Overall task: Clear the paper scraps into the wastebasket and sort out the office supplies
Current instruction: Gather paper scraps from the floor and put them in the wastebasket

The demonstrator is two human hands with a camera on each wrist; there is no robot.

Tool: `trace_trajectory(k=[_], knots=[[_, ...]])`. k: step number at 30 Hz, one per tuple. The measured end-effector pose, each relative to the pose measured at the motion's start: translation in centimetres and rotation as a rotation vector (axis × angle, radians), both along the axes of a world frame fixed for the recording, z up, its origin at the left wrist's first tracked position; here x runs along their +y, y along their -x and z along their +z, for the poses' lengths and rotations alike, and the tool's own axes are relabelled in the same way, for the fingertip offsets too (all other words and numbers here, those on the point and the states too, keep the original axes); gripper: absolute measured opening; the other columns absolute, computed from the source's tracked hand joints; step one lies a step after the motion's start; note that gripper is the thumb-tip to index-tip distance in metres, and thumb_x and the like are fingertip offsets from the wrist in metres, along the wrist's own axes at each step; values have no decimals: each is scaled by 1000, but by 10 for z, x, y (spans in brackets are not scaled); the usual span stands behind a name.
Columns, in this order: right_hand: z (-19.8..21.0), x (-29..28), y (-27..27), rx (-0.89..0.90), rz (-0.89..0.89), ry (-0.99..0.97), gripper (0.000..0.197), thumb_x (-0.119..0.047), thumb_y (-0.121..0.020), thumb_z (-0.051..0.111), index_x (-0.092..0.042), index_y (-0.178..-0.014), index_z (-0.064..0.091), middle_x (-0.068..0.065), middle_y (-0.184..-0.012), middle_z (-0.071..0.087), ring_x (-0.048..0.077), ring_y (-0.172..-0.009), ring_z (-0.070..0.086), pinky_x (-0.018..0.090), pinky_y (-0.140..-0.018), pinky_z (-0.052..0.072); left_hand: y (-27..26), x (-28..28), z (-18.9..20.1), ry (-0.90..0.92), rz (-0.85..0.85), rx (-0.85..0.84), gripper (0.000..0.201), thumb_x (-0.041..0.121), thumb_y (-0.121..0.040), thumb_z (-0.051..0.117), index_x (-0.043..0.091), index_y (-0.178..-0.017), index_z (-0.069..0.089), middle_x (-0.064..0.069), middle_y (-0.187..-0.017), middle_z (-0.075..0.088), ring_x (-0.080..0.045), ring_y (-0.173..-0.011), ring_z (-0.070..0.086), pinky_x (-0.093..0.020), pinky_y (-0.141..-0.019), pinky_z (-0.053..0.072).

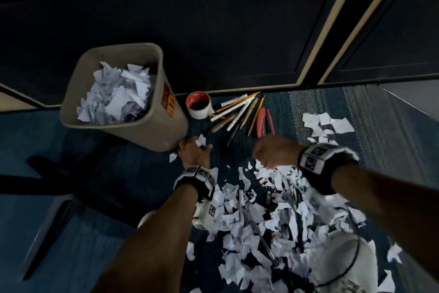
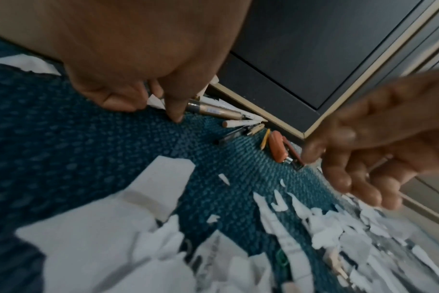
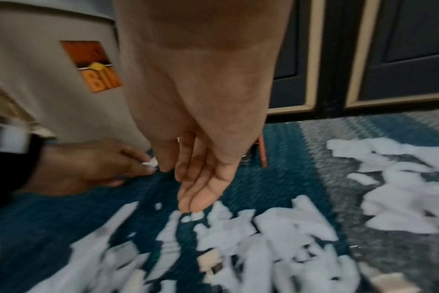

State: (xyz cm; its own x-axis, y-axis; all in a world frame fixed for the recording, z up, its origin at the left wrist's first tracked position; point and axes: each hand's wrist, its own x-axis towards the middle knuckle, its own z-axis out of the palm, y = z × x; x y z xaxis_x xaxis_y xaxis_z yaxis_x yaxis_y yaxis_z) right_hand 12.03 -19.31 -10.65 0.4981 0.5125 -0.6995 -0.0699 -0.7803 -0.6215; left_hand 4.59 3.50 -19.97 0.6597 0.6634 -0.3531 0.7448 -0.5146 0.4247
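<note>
A beige wastebasket (image 1: 152, 124) stuffed with paper stands on the blue carpet, back left. At its foot my left hand (image 1: 193, 151) pinches a small white paper scrap (image 2: 154, 103) between thumb and finger, down on the carpet. My right hand (image 1: 270, 155) hovers over the big pile of paper scraps (image 1: 261, 216), fingers relaxed and holding nothing (image 3: 196, 190). By the cabinet base lie a tape roll (image 1: 199, 105), a bunch of pens and pencils (image 1: 240, 112) and a red stapler (image 1: 262, 121).
Dark cabinet doors (image 1: 237, 31) close off the back. Black chair legs (image 1: 71, 174) spread at the left. A second patch of scraps (image 1: 325, 126) lies to the right. A pen (image 1: 263, 243) and small clips are mixed into the pile. Something white (image 1: 344, 264) sits at bottom right.
</note>
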Motion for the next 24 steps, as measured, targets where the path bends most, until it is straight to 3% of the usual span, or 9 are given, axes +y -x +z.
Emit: trace_trajectory(k=[3, 8, 10, 12, 14, 16, 18, 21, 24], knots=[[-7, 36, 28, 45, 44, -50, 25, -9, -95, 56, 4, -75, 61, 23, -69, 59, 24, -58, 58, 34, -57, 51, -2, -1, 7, -10, -14, -114, 20, 19, -99, 57, 6, -96, 71, -20, -101, 68, -32, -81, 55, -36, -65, 38], [-22, 50, 38, -68, -25, -51, 24, -10, -92, 55, 9, -84, 67, 27, -82, 70, 31, -65, 68, 45, -63, 58, 48, -24, 17, 422, -84, -178, 21, 7, -93, 60, 10, -79, 75, -5, -78, 66, -22, -77, 60, -17, -67, 46], [-29, 46, 38, -173, -54, -7, 23, -9, -89, 52, 5, -80, 68, 25, -77, 69, 36, -69, 69, 45, -60, 57, 73, -33, 22, 349, -179, -172, 10, 15, -91, 67, 15, -91, 77, 3, -84, 71, -11, -80, 66, -12, -69, 47], [-40, 43, 39, -241, -44, 32, 21, -8, -88, 51, -1, -81, 69, 20, -83, 70, 34, -78, 69, 41, -66, 56, 85, -16, 23, 197, -75, -237, 11, 17, -91, 68, 13, -98, 76, 0, -90, 73, -11, -81, 65, -17, -71, 45], [-50, 45, 44, -290, -12, 60, 14, -7, -86, 59, -10, -93, 70, 14, -98, 70, 30, -93, 68, 32, -75, 54, 85, 18, 18, 55, 119, -265, 15, 17, -92, 67, 9, -103, 72, -7, -97, 72, -21, -90, 66, -26, -77, 46], [-60, 51, 50, -334, 56, 80, 29, -12, -84, 69, -14, -113, 67, 10, -110, 67, 27, -103, 64, 28, -81, 49, 78, 49, 13, 56, 259, -208, 34, 22, -89, 72, 5, -117, 64, -17, -112, 67, -35, -105, 61, -40, -92, 48], [-64, 58, 57, -373, 103, 81, 46, -18, -84, 73, -14, -128, 61, 8, -125, 59, 26, -113, 57, 29, -88, 46, 71, 61, 8, 60, 255, -86, 46, 26, -86, 75, 4, -124, 61, -23, -125, 57, -42, -111, 54, -45, -94, 44], [-71, 68, 67, -471, 112, 85, 45, -12, -86, 68, -9, -130, 59, 10, -131, 54, 30, -120, 50, 32, -94, 42, 67, 58, 5, -31, 160, -91, 32, 20, -92, 69, 7, -121, 64, -18, -128, 53, -38, -112, 53, -42, -92, 43], [-74, 73, 72, -526, 179, 78, 28, -3, -90, 57, -5, -115, 67, 15, -118, 60, 36, -108, 58, 37, -88, 48, 68, 60, 9, -75, 71, -150, 19, 7, -95, 55, 10, -106, 70, -16, -117, 61, -32, -111, 54, -34, -94, 41]])
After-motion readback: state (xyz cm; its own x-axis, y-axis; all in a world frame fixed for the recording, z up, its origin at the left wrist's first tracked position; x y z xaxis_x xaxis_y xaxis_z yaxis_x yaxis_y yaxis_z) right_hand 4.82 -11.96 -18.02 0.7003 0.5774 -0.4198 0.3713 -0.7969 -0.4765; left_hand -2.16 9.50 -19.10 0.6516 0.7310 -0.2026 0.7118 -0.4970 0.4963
